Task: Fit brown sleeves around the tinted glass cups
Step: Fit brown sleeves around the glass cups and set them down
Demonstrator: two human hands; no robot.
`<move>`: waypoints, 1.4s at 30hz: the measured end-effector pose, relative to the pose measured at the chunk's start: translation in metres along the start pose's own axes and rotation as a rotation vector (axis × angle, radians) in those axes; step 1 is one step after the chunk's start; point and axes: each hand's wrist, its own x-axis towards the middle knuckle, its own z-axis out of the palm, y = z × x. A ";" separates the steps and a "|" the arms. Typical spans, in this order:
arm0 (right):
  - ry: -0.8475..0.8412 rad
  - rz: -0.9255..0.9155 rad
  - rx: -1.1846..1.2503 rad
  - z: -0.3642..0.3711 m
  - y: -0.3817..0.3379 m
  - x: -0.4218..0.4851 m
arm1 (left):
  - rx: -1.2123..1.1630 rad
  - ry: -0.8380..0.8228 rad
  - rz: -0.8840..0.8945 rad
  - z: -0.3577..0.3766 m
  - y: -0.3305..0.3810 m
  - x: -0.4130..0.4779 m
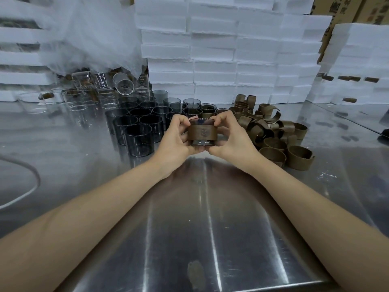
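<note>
A tinted glass cup is held above the steel table between both hands, with a brown sleeve wrapped round its middle. My left hand grips its left side, fingers curled over the rim. My right hand grips the right side the same way. Several bare tinted cups stand in a cluster to the left. A heap of loose brown sleeves lies to the right. Behind my hands stand cups that carry sleeves.
Clear glass cups stand and lie at the back left under a white foam sheet. Stacks of white foam boxes wall off the back. The steel table stretches toward me. A white cable curves at the left.
</note>
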 end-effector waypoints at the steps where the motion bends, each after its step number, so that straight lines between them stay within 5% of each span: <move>1: -0.006 0.015 0.026 0.000 0.001 0.000 | 0.007 0.004 -0.005 0.000 -0.001 0.000; 12: -0.004 0.029 0.042 0.002 -0.003 -0.005 | 0.149 0.037 0.008 -0.004 -0.008 0.004; 22: -0.055 -0.024 -0.192 0.000 -0.003 -0.005 | 0.676 -0.071 0.129 -0.009 -0.010 0.003; 42: -0.132 0.041 -0.183 0.003 -0.010 -0.006 | 0.704 -0.092 0.137 -0.011 -0.011 0.004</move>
